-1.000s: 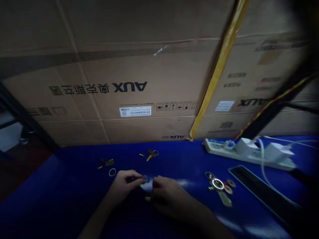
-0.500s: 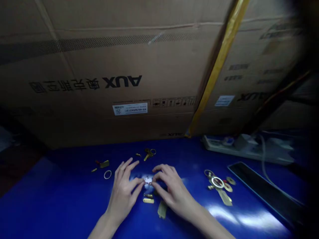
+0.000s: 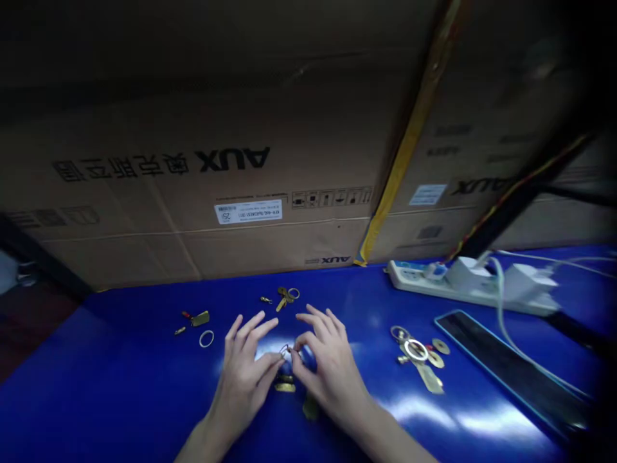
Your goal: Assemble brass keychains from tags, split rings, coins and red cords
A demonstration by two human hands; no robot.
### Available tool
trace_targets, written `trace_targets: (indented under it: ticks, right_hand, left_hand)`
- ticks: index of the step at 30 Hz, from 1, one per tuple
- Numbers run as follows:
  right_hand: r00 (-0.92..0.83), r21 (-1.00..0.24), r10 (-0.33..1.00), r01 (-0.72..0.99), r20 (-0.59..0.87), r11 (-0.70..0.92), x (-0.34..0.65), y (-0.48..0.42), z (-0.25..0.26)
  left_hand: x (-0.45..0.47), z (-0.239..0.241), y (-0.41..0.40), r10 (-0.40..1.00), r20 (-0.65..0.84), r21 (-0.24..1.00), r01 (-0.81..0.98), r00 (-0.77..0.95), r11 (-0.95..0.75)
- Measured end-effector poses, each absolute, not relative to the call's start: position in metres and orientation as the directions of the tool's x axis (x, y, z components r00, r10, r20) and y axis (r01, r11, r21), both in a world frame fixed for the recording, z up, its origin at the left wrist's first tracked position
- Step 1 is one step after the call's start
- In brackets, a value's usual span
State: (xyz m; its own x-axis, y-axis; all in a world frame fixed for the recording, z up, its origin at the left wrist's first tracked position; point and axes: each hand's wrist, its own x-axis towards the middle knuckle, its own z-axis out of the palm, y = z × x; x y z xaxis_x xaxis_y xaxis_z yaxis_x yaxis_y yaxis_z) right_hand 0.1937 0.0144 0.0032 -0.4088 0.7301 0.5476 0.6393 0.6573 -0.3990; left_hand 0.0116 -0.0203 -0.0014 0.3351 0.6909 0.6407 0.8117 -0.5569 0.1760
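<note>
My left hand point(image 3: 248, 370) and my right hand point(image 3: 325, 366) meet over the blue table point(image 3: 120, 399). Between thumb and forefinger of both hands I pinch a small metal key ring point(image 3: 286, 351); the other fingers are spread. Just under the hands lie a brass tag point(image 3: 285, 386) and a brass key point(image 3: 310, 408), partly hidden by my right hand.
A loose ring point(image 3: 206, 338) and a small brass tag point(image 3: 199, 318) lie to the left. A key on a ring point(image 3: 285, 296) lies further back. A pile of rings and keys point(image 3: 418, 355) sits to the right, beside a phone point(image 3: 506, 366) and a power strip point(image 3: 463, 283). Cardboard boxes point(image 3: 241, 161) stand behind.
The hands moved from loosely closed to spread fingers with both pinching the ring. The brass tag and key became visible beneath them. The view shifted slightly.
</note>
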Motion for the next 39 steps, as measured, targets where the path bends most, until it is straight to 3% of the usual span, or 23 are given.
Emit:
trace_targets:
  ticks: [4,6,8,11,14,17,23,26,31,34,39]
  right_hand:
    - [-0.379,-0.413,0.771,0.679,0.512,0.607,0.193,0.012,0.004]
    - [-0.399,-0.483,0.802,0.647,0.445,0.590,0.196,0.012,0.005]
    - [-0.443,-0.608,0.828,0.567,0.345,0.556,0.199,0.014,0.005]
    - [-0.510,-0.741,0.822,0.443,0.255,0.505,0.203,0.017,0.007]
    - [-0.528,-0.697,0.787,0.432,0.319,0.572,0.205,0.017,0.010]
    - [-0.580,-0.606,0.734,0.456,0.354,0.652,0.202,0.013,0.014]
    - [-0.699,-0.428,0.651,0.512,0.297,0.745,0.180,0.001,0.005]
    - [-0.717,-0.350,0.612,0.509,0.334,0.787,0.173,0.001,-0.002]
    - [-0.590,-0.405,0.672,0.536,0.448,0.741,0.183,0.008,0.008]
    - [-0.457,-0.444,0.699,0.549,0.550,0.708,0.190,0.013,0.018]
    - [-0.408,-0.436,0.672,0.533,0.618,0.725,0.192,0.015,0.019]
  left_hand:
    - [0.011,-0.002,-0.021,0.648,0.664,0.166,0.771,0.374,-0.615]
    - [0.010,-0.002,-0.021,0.675,0.650,0.229,0.757,0.349,-0.612]
    - [0.007,-0.002,-0.021,0.749,0.601,0.379,0.726,0.278,-0.574]
    - [0.004,-0.003,-0.019,0.885,0.447,0.698,0.568,0.131,-0.436]
    - [0.002,-0.005,-0.013,0.946,0.324,0.881,0.357,0.027,-0.312]
    - [-0.003,-0.007,-0.007,0.950,0.308,0.918,0.279,-0.053,-0.282]
    - [-0.016,-0.007,-0.003,0.916,0.369,0.898,0.317,-0.159,-0.307]
    - [-0.018,-0.006,-0.003,0.900,0.411,0.847,0.426,-0.147,-0.317]
    - [-0.010,0.000,-0.010,0.803,0.595,0.564,0.732,-0.040,-0.381]
    - [-0.003,0.002,-0.015,0.744,0.665,0.408,0.808,0.056,-0.425]
    - [0.005,0.000,-0.019,0.731,0.664,0.325,0.821,0.155,-0.469]
